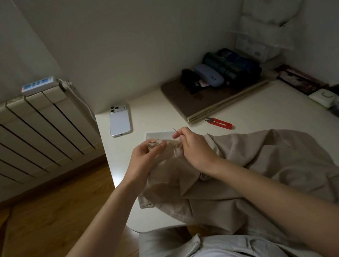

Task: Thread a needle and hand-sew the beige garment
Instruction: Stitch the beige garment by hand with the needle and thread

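Dim room, white desk (251,115) in a corner: beige garment (259,169) draped over the near edge, one bunched part raised between the hands. Left hand (144,156) pinches that fold. Right hand (193,146), just beside it, pinches the needle (175,131), which slants toward the far-left corner, tip above the fold.

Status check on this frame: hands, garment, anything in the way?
Left grip pinches bunched edge of beige garment. Right grip pinches needle, tip pointing up and away. Red snips lie beyond the hands, apart from the work.
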A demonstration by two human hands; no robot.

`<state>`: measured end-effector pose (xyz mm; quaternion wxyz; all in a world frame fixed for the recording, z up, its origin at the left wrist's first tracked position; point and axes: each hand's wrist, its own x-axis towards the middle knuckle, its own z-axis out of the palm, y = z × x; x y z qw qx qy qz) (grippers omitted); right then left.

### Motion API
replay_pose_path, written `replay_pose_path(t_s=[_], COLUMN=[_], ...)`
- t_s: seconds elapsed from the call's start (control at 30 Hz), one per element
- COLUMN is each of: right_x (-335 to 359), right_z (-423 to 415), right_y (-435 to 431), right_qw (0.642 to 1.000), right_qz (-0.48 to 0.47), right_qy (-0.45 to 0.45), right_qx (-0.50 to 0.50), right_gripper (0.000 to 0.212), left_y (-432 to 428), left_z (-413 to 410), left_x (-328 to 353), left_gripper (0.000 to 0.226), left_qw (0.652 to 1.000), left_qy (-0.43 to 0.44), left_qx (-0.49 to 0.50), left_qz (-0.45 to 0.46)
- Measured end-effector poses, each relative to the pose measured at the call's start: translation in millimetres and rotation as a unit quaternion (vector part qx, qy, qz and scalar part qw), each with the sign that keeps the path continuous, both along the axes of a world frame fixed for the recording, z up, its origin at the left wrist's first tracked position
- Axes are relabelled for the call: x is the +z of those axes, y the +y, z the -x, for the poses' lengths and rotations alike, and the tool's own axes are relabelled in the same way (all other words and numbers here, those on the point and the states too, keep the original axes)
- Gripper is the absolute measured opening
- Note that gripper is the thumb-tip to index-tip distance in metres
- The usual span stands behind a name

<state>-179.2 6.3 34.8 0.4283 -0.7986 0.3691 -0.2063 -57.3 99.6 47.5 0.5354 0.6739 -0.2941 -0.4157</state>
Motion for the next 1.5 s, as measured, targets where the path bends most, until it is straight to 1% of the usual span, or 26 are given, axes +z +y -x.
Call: replay_pose_path(t_s=[0.13,0.23,0.3,0.37,0.43,0.6,0.8,0.93,1.03,1.17,1.3,1.37,1.43,1.5], right_x=[-0.5,-1.2,-3.7,-4.8,-4.5,-1.8,-0.3,1.8,3.4,4.0,4.2,5.0,5.2,4.5], right_z=[6.3,11.1,12.8,13.0,12.3,8.8,4.5,1.3,-1.7,-5.3,-7.1,-7.6,-7.0,-5.5], right_y=[-1.0,1.6,4.6,7.6,9.5,11.2,12.3,14.3,15.8,15.4,18.7,21.1,22.6,23.9], right_qw=[0.996,0.993,0.994,0.995,0.996,0.997,0.996,0.996,0.995,0.998,1.0,0.999,0.998,0.996], right_qz=[0.068,0.081,0.081,0.06,0.043,0.034,0.059,0.072,0.079,0.054,0.007,-0.014,-0.031,-0.046], right_qy=[-0.054,-0.081,-0.068,-0.051,-0.041,-0.022,-0.011,0.0,0.02,0.017,-0.006,-0.025,-0.038,-0.037], right_qx=[-0.032,-0.002,0.031,0.055,0.061,0.061,0.061,0.055,0.052,0.036,0.017,0.024,0.041,0.063], right_gripper=[0.029,0.021,0.011,0.006,0.008,0.01,0.008,0.009,0.009,0.005,0.011,0.012,0.011,0.009], left_y=[-1.1,-1.8,-3.0,-3.8,-4.5,-5.3,-4.2,-2.7,-1.6,-1.2,-1.3,-0.2,0.4,0.3], left_z=[-3.9,-6.0,-7.1,-7.8,-8.2,-8.0,-6.6,-3.2,-0.9,3.8,4.9,4.0,3.9,3.9], left_x=[0.4,0.7,0.1,-0.7,-1.7,-2.3,-1.8,-0.1,1.0,2.3,-2.1,-3.8,-3.4,-1.4], left_gripper=[0.017,0.02,0.021,0.019,0.02,0.023,0.02,0.008,0.009,0.013,0.014,0.015,0.015,0.012], left_qw=[0.999,0.999,0.999,0.998,0.998,0.998,0.998,0.996,0.995,0.993,0.987,0.984,0.984,0.987], left_qy=[-0.024,-0.03,-0.029,-0.031,-0.032,-0.034,-0.043,-0.068,-0.088,-0.097,-0.153,-0.168,-0.17,-0.147], left_qx=[0.026,0.037,0.043,0.05,0.052,0.054,0.051,0.041,0.021,-0.006,0.012,0.025,0.032,0.048], left_qz=[0.006,0.007,0.007,0.005,0.006,0.003,0.01,0.034,0.048,0.07,0.054,0.046,0.049,0.051])
